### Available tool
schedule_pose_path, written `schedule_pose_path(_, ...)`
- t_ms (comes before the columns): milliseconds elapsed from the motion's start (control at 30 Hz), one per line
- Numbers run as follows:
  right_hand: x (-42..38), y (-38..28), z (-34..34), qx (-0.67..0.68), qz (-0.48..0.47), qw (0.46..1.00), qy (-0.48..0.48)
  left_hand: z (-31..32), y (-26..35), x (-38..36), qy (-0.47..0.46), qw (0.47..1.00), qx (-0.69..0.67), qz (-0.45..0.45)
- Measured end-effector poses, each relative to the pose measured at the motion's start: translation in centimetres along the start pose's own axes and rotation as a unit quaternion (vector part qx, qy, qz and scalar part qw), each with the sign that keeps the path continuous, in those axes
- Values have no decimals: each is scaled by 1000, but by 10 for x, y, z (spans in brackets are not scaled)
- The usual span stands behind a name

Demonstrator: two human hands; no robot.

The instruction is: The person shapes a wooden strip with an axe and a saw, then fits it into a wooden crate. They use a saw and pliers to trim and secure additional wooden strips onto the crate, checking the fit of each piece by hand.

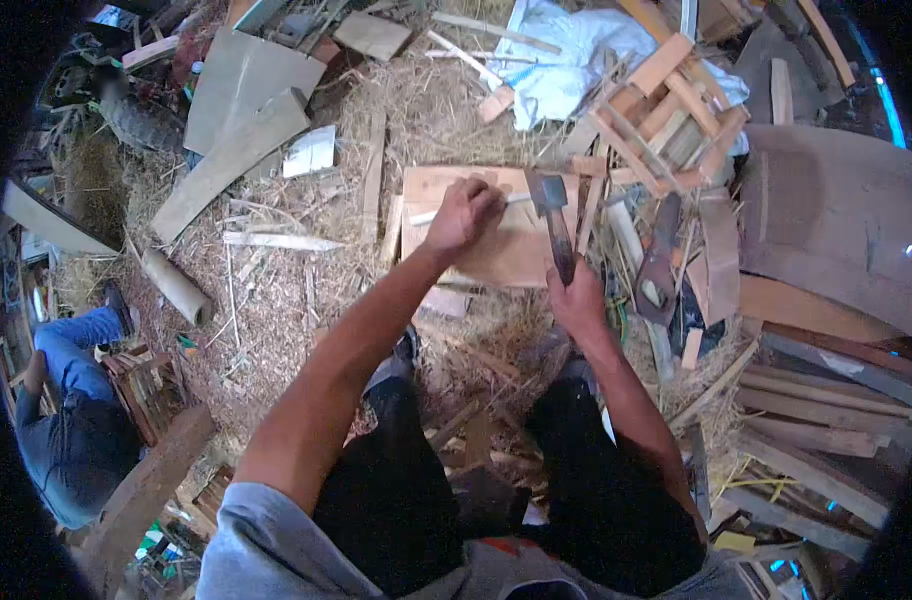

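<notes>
left hand [463, 215] pins a thin strip [426, 216] on the board [506, 250], right hand [576, 300] grips a hammer [554, 215]; handsaw [658, 265] beside.

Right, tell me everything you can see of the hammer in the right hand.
The hammer has a dark metal head, flat and blocky, on a dark, worn-looking handle. It stands roughly upright in the picture, head away from the person. The right hand has its grip on the lower handle. The head is over the pale wooden board on the straw, near the thin slat the left hand pins there.
</notes>
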State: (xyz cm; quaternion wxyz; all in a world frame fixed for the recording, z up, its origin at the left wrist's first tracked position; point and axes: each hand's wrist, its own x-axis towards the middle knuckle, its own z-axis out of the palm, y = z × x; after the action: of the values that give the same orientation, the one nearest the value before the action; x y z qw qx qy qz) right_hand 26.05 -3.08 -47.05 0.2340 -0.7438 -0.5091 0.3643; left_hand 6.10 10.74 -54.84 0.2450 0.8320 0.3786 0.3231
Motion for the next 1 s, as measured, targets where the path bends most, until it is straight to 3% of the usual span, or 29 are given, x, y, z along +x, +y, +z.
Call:
schedule_pose_path(100, -2, -49, -36, 85, 30, 996, 23, 0, 3, 0, 0, 1000, 12, -11)
schedule_pose_path(167, -1, -61, -46, 180, -72, 976, 96, 1, 2, 1, -6, 1000, 19, -19)
schedule_pose_path(300, -3, -61, -39, 237, -142, 949, 154, 3, 1, -1, -7, 999, 25, -29)
schedule_pose_path(400, -9, 19, 8, 33, -104, 988, 108, 4, -2, -2, -15, 1000, 12, -24)
schedule_pose_path(467, 0, 56, 23, -90, -87, 990, 58, 0, 4, -1, -31, 994, -63, -78)
schedule_pose_path(500, 8, 48, 21, -46, -61, 997, 28, -5, 2, -1, -36, 989, -95, -108)
schedule_pose_path(533, -6, 39, 10, -4, -13, 1000, -4, -4, 2, -3, -9, 1000, -8, -29)
schedule_pose_path(567, -1, 27, -2, 36, 17, 999, -27, 0, 3, 1, -8, 1000, -5, -21)
schedule_pose_path(600, 3, 18, -4, -4, -56, 997, 44, 3, -4, 4, 0, 1000, 7, -13)
schedule_pose_path(700, -2, -41, -37, 63, -69, 994, 57, 4, -5, -1, -10, 1000, 15, -17)
schedule_pose_path(733, -6, -74, -59, 95, -21, 995, 12, 1, -2, 0, -14, 1000, 17, -20)
schedule_pose_path(833, -2, -89, -59, 192, -210, 950, 130, 1, -2, -2, -31, 999, 25, -25)
schedule_pose_path(867, 0, -84, -60, 147, -264, 946, 120, 1, -2, -3, -35, 999, 27, -28)
schedule_pose_path(967, -2, -15, -4, 42, -13, 997, 66, 4, -3, -5, -20, 999, 19, -27)
schedule_pose_path(1000, 8, 16, 8, -101, 44, 994, -26, 4, 1, -6, -27, 999, 15, -31)
